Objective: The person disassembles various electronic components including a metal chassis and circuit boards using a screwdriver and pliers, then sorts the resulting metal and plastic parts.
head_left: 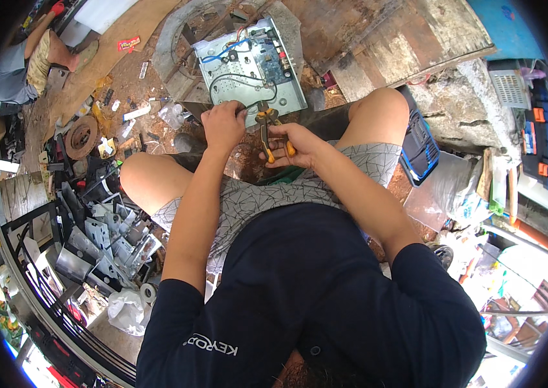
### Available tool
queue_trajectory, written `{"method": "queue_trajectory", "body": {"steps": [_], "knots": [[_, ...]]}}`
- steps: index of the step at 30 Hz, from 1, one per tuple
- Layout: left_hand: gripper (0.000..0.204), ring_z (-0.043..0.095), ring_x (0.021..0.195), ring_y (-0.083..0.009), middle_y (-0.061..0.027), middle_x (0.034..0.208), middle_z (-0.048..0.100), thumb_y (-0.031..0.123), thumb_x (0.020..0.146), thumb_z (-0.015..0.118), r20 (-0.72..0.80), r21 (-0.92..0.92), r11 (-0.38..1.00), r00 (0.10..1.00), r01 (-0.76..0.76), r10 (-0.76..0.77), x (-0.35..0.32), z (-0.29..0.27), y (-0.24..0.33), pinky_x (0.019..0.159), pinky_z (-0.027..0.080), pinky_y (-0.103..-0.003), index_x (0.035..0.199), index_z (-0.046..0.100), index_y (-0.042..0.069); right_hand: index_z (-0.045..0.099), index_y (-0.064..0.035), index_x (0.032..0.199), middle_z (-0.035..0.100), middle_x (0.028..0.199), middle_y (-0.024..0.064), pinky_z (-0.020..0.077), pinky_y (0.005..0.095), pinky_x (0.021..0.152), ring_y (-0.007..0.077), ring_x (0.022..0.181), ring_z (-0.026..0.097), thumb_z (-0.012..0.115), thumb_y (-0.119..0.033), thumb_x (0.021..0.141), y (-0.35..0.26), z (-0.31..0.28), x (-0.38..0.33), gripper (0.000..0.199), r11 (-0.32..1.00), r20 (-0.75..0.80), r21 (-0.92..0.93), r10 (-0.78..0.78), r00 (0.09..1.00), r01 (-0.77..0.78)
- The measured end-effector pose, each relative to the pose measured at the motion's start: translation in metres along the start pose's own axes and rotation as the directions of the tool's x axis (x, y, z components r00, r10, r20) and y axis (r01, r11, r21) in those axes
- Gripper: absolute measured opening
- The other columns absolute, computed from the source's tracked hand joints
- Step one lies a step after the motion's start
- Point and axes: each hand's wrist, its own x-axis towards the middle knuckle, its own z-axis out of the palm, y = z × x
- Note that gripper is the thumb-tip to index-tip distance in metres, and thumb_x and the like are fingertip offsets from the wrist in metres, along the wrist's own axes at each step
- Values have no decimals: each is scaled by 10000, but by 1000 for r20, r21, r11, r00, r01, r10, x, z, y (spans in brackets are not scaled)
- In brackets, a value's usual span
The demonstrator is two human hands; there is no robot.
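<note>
The open metal chassis (290, 100) lies just beyond your knees, its inside facing up. Your left hand (223, 125) is at the chassis's near edge, thumb and fingertips closed on the black cable (243, 77) that loops across it. Your right hand (296, 143), just nearer to you than the chassis, has its fingers curled loosely around the yellow-and-black pliers (265, 132); the handles stand apart, but you cannot tell how wide the jaws are.

Expect the cable to be light and springy, likely to slide through a loose pinch, so grip it close to the point you work on. The chassis looks like thin sheet metal: stiff, fairly light, and probably sharp at the rims. Steady it by its bare side walls, and keep your fingers off the green circuit board (275, 72) at the chassis's right, which is probably brittle. The blue cable (225, 52) at the chassis's far left should bend easily. Hold the pliers by their yellow grips; they should feel dense and rigid.
</note>
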Motion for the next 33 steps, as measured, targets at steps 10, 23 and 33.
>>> {"method": "queue_trajectory", "body": {"steps": [10, 23, 33], "knots": [[127, 627, 934, -268, -54, 897, 671, 245, 844, 660, -21, -3, 1000, 1000, 4, -4, -1, 5, -3, 843, 383, -436, 902, 680, 133, 609, -53, 1082, 620, 925, 91, 508, 332, 714, 212, 818, 597, 438, -357, 1010, 12, 7, 11, 356, 992, 37, 127, -30, 999, 25], [139, 629, 921, -266, -53, 890, 667, 257, 852, 656, -25, -11, 1000, 1000, 19, -19, -1, 4, -3, 835, 379, -429, 910, 673, 132, 584, -36, 1027, 618, 821, 86, 490, 281, 564, 163, 711, 590, 538, -340, 992, 21, 9, -3, 309, 858, -135, -427, -371, 919, 284], [158, 639, 911, -303, -96, 922, 693, 240, 867, 644, -143, -38, 999, 990, -2, -3, 2, -6, 4, 798, 405, -435, 925, 687, 100, 568, 1, 1197, 663, 887, 227, 493, 436, 781, 367, 874, 657, 584, -366, 937, 16, -23, -64, 451, 404, -147, -913, -449, 881, 54]]}}
